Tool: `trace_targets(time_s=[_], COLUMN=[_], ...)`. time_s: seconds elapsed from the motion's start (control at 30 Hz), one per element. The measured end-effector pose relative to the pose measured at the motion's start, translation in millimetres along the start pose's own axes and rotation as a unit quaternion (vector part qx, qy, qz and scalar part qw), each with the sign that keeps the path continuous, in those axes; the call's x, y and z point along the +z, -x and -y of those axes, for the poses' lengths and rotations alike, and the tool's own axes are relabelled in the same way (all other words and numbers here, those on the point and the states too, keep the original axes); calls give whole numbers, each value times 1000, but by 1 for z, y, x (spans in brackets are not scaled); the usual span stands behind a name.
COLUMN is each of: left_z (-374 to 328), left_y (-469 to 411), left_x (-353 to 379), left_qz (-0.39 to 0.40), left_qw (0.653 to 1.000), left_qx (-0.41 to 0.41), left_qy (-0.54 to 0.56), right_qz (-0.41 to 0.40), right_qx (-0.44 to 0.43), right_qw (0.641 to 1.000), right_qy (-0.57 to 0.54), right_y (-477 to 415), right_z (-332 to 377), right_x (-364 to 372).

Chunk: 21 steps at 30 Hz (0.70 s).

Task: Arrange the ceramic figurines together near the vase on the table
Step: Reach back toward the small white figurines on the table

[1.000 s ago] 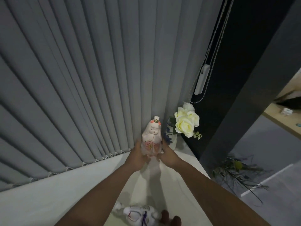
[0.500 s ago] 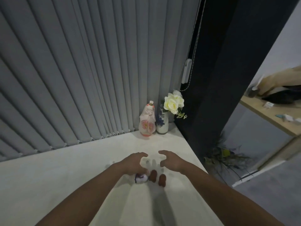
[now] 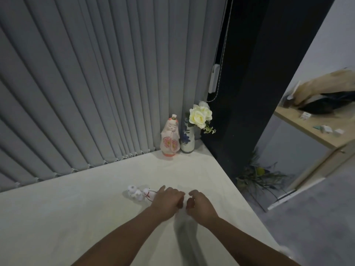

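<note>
A pink-and-white doll figurine (image 3: 170, 138) stands upright at the table's far corner, touching the blue-and-white vase (image 3: 187, 140) with white roses (image 3: 199, 116). A small white figurine group with a red thread (image 3: 137, 193) lies mid-table, its right end hidden under my left hand (image 3: 166, 197). That hand's fingers curl down over a small dark brown piece (image 3: 180, 204). My right hand (image 3: 198, 205), close beside it, curls over a second brown piece (image 3: 190, 204). Both pieces are mostly hidden.
Grey vertical blinds (image 3: 96, 93) close off the far side of the white table (image 3: 76, 217). A dark pillar (image 3: 240, 112) rises right of the vase. The table's right edge drops to a grey floor with dried stems (image 3: 259, 177). A wooden desk (image 3: 315, 133) stands beyond.
One second ago both hands held the pink doll beside the vase. They let go and drew back to mid-table, over the small brown pieces. The white figurine group has come into view.
</note>
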State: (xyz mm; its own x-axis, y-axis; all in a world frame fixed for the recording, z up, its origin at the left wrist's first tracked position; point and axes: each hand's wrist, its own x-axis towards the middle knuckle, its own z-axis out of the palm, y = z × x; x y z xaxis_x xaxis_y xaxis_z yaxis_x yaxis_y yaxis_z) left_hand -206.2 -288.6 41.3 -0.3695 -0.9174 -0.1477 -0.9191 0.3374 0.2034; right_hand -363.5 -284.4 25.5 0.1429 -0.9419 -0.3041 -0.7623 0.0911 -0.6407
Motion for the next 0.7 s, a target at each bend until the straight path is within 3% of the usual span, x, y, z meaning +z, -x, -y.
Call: trace_targets(time_s=[0.13, 0.33, 0.7], left_z=[9, 5, -27], left_y=[-6, -14, -51], left_x=[9, 4, -16], left_qz=[-35, -26, -75], left_qw=[999, 1000, 990], left_qx=[0, -11, -110], left_qy=[5, 1, 53], right_qz=[-49, -36, 4], right_qx=[14, 1, -61], right_qw=[999, 998, 997], right_qy=[-17, -57, -42], right_y=[-6, -13, -61], right_z=[-6, -13, -30], right_x=[8, -2, -72])
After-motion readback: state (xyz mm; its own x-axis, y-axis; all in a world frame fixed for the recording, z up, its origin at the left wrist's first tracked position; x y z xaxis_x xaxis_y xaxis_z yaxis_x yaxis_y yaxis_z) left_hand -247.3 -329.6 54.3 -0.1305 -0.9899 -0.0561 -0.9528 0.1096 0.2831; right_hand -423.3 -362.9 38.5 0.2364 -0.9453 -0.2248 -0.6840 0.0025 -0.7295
